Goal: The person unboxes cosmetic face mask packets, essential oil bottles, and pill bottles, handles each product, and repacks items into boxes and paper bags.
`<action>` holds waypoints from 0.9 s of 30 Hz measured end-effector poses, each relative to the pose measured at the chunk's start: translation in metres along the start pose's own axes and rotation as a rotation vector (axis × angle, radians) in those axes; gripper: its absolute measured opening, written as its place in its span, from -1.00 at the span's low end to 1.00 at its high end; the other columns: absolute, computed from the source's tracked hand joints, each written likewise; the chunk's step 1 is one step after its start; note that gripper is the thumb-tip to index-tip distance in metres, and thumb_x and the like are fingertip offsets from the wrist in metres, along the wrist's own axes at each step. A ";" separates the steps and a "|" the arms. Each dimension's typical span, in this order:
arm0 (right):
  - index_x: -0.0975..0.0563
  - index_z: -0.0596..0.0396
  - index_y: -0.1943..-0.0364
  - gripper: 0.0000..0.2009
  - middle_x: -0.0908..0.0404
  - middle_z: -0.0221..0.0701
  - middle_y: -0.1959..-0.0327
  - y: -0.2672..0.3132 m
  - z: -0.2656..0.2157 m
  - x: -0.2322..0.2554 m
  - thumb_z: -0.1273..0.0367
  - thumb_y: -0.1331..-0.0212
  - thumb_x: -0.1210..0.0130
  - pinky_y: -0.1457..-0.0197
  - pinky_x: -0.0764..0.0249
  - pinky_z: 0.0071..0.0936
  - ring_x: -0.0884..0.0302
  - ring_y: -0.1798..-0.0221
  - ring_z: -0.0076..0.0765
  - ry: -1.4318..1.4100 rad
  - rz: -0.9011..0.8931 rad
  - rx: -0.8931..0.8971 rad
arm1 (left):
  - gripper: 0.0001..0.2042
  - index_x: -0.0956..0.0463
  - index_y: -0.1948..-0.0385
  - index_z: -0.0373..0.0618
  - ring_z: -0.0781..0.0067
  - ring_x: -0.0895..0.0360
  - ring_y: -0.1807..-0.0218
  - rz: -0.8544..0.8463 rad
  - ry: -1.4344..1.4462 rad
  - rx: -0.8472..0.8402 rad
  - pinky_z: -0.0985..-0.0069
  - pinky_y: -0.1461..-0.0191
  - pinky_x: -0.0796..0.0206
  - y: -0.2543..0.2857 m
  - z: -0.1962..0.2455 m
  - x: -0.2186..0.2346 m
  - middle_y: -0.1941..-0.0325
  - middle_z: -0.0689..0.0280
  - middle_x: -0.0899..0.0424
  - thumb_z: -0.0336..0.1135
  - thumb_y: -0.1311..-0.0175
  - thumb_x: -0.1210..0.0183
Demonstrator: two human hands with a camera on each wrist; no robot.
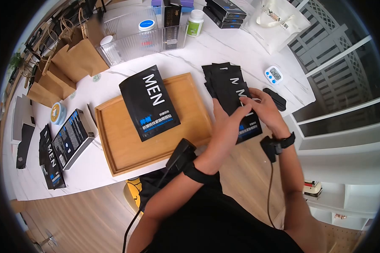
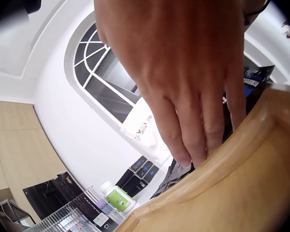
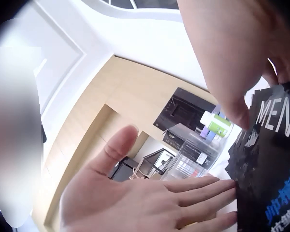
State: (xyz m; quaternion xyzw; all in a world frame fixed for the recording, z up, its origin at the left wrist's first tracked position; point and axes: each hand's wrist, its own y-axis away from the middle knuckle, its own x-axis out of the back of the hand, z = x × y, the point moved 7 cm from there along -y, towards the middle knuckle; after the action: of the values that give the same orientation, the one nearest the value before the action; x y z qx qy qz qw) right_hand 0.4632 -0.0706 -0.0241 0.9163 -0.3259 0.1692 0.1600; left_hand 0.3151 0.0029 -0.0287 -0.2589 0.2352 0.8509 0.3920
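Observation:
Several black eye-mask pouches (image 1: 229,86) marked MEN lie in a fanned stack right of the wooden tray (image 1: 116,162). My left hand (image 1: 233,120) is at the stack's left side, thumb raised over the top pouch. In the right wrist view, the left hand (image 3: 150,198) has straight fingers touching the pouch edges. On the far right edge, my right hand (image 1: 267,111) pinches the stack, thumb (image 3: 239,113) at its border and bent fingers partly hidden. A single black MEN pouch (image 1: 150,103) lies on the tray.
Behind the tray stands a clear organizer (image 1: 126,52) with bottles and boxes. Brown paper bags (image 1: 78,59) are at the left, near a black box (image 1: 74,139) and more pouches (image 1: 51,160). A white timer (image 1: 274,75) and a white bag (image 1: 276,23) stand right.

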 end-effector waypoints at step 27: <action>-0.56 0.25 -0.01 -0.69 -0.69 -0.33 0.08 0.054 -0.103 -0.046 0.46 -0.20 -0.30 -0.07 -0.52 -0.46 -0.61 0.05 -0.43 -0.644 0.015 0.617 | -0.19 0.15 -0.46 -0.46 -0.17 -0.12 -0.49 0.001 -0.726 -0.918 0.14 -0.57 0.20 0.088 0.133 0.021 -0.47 -0.23 -0.10 -0.61 -0.15 -0.10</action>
State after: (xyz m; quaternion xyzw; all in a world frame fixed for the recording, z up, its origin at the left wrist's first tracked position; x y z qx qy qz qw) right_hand 0.3728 -0.0436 0.0587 0.9247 -0.3001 -0.0341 -0.2318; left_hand 0.2003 0.0435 0.0757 -0.0938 -0.3069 0.9001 0.2946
